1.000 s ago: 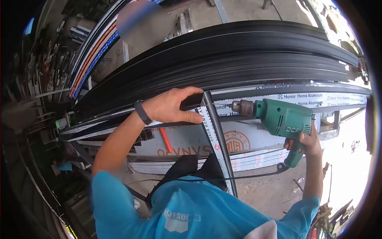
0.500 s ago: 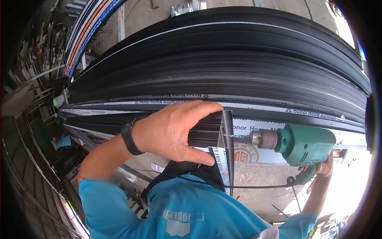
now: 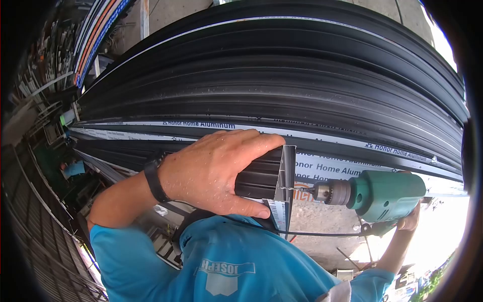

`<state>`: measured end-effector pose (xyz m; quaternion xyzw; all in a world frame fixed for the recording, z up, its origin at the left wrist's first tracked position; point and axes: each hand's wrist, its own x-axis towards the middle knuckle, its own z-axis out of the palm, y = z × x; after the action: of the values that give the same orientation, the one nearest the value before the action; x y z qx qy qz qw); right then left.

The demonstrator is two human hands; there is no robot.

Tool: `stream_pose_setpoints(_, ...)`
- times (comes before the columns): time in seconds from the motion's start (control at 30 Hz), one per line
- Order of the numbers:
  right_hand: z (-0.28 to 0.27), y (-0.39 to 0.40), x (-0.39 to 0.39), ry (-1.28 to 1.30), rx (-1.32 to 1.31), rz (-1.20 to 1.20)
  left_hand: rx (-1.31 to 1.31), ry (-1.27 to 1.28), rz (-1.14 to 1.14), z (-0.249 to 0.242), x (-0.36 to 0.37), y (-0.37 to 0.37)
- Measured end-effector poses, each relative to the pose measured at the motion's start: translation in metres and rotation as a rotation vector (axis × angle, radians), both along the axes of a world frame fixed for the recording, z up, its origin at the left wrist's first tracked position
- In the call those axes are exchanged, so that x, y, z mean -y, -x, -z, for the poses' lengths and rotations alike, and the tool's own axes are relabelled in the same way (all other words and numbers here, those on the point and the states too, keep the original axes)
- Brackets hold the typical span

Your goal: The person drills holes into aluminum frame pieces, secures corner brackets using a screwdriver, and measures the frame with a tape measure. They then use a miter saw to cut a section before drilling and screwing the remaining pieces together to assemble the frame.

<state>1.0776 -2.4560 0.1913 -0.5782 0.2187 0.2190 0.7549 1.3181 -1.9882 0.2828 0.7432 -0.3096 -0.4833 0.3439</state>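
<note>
My left hand [image 3: 204, 173] is wrapped over a short black aluminium profile [image 3: 259, 173], thumb along the near side and fingers over the far side. A dark band circles that wrist. In my right hand [image 3: 410, 219] is a green power drill [image 3: 385, 195], gripped by its handle and lying level, its front toward the left. The drill's metal chuck [image 3: 332, 192] carries a thin twist bit [image 3: 301, 189], whose tip is right at the end face of the profile. Much of the right hand is hidden behind the drill.
Long black aluminium profiles [image 3: 271, 75] stretch across the view beyond my hands. Printed protective film [image 3: 327, 166] covers some of them. The drill's black cord [image 3: 322, 234] runs across my front. Piled lengths of stock [image 3: 48, 65] stand at the far left.
The view has shifted slightly, so the long profiles appear higher and my hands a little lower. Both hands keep their hold, with the bit still at the profile's end.
</note>
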Motion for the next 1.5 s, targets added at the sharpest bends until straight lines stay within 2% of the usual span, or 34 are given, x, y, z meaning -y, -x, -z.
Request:
stream_pose_setpoints(0.43, -0.015, -0.024, -0.025, -0.078, -0.071, 0.028, -0.093, -0.096, -0.050, -0.009, 0.007, -0.003)
stream_pose_setpoints(0.6, -0.019, -0.019, -0.025, -0.055, -0.143, 0.069, -0.041, -0.024, -0.006, -0.007, 0.005, -0.003)
stream_pose_setpoints(0.77, -0.001, -0.008, -0.009, -0.056, -0.012, 0.015, -0.020, 0.024, -0.025, -0.001, 0.001, 0.001)
stream_pose_setpoints(0.93, 0.003, 0.006, 0.006, 0.012, 0.021, -0.022, -0.038, -0.060, -0.005, -0.001, 0.000, -0.001)
stream_pose_setpoints(1.27, -0.003, 0.021, 0.010, -0.043, -0.059, 0.207, -0.093, -0.049, -0.020, 0.002, 0.000, -0.003)
stream_pose_setpoints(1.5, -0.005, 0.008, 0.011, -0.005, -0.036, 0.197, -0.107, -0.036, -0.028, 0.002, 0.000, -0.003)
